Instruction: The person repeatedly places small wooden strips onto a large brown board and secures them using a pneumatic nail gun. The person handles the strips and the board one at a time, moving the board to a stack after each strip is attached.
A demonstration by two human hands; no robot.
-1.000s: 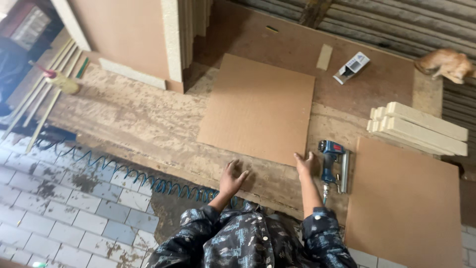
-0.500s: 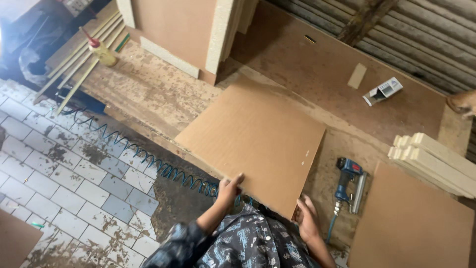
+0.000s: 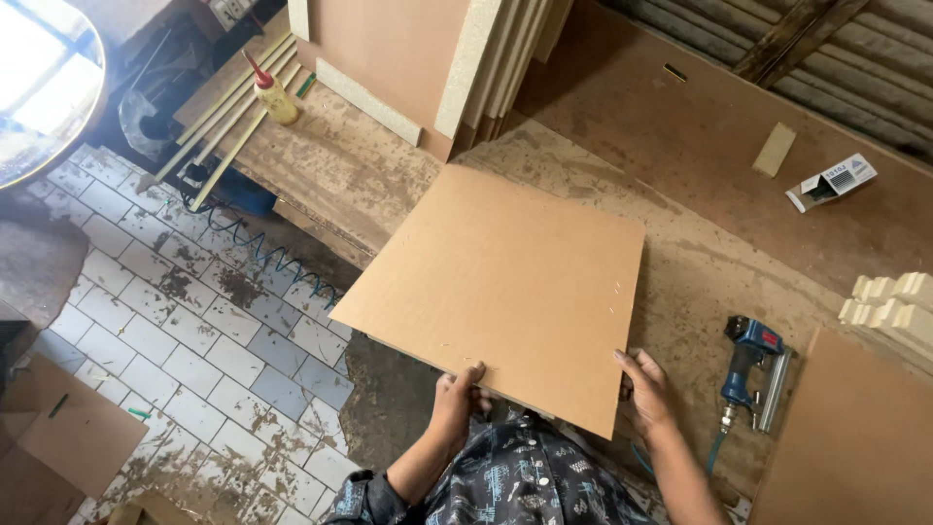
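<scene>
Gripping the near edge of a square fibreboard panel (image 3: 505, 292), the left hand (image 3: 457, 399) and right hand (image 3: 646, 389) hold it tilted over the desk (image 3: 680, 282); a blue nail gun (image 3: 753, 374) lies just right.

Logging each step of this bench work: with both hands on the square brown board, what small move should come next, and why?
Probably draw the square brown fibreboard panel a little further toward the body. The left hand and right hand grip its near edge, and its left corner overhangs the tiled floor, so it looks mid-lift.
</scene>
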